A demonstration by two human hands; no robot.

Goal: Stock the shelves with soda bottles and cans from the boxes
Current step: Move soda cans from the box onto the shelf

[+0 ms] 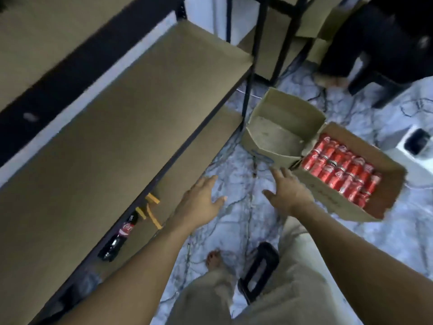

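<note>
Looking down from the head camera, near to far, I log:

Legs: beige trousers at the bottom edge; one bare foot on the marble-patterned floor.
Black object: a dark rectangular item near my right thigh; I cannot tell what it is.
Left hand: empty, fingers spread, palm down, hovering over the floor just beside the lower shelf edge.
Right hand: empty, fingers spread, stretched toward the boxes; its fingertips are near the corner where the two boxes meet, and I cannot tell if they touch the cardboard.
Hands together: apart from each other, nothing held in either.
Soda bottle: one dark cola bottle with a red label, on the lower shelf, under the wide board above it.
Orange marks: a few short orange strips on the lower shelf, beside the bottle.
Middle shelf: a wide brown board in a black metal frame.
Can box: open cardboard box on the floor to my right, holding red soda cans packed in rows.
Second box: open cardboard box, touching the can box on its far-left side, close to the shelf post.
Far background: more cardboard on another rack; blurred dark shapes at upper right.
</note>
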